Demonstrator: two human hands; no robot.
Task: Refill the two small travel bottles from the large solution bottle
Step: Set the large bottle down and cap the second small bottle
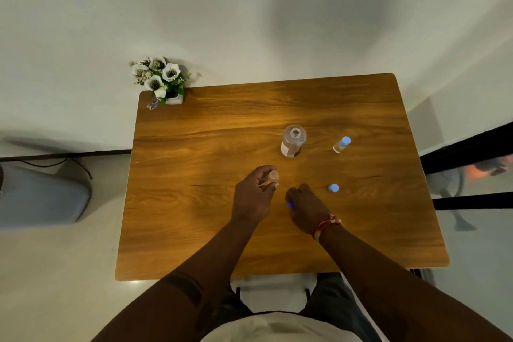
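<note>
The large clear solution bottle (293, 140) stands uncapped at the middle of the wooden table (211, 147). To its right stands a small travel bottle (341, 144) with a blue cap on. My left hand (254, 194) holds the other small travel bottle (273, 177) upright on the table, its mouth uncovered. My right hand (306, 208) is just right of it, fingers curled around a small blue cap (290, 204) that is mostly hidden. Another blue cap (333, 188) lies loose on the table to the right of my right hand.
A small pot of white artificial flowers (161, 79) sits at the table's far left corner. A grey box-like object (41, 197) stands on the floor to the left. Dark frame bars (472, 153) run along the right side.
</note>
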